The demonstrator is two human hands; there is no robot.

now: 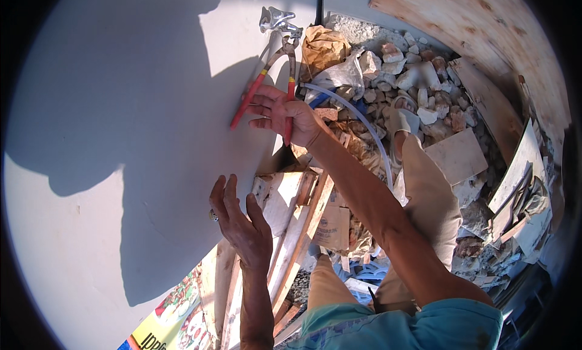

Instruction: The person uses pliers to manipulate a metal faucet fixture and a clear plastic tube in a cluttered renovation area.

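A chrome tap [277, 20] sticks out of the pale grey wall at the top. Red-handled pliers [291, 68] with yellow bands have their jaws at the tap's lower end; whether they grip it is too small to tell. Around the spread handles are the fingers of my right hand [290, 113], the thumb side on one handle and the fingertips reaching toward the other. Lower down, my left hand [244, 219] is raised before the wall with its fingers apart. A small shiny bit [213, 215] shows beside its fingers, too small to make out.
Broken stones and rubble [418, 77] lie along the right, with crumpled brown paper [324, 50] near the wall. A clear hose [370, 128] curves past my right forearm. Wooden boards [297, 247] lean below, and a plywood sheet [473, 16] stands at the upper right.
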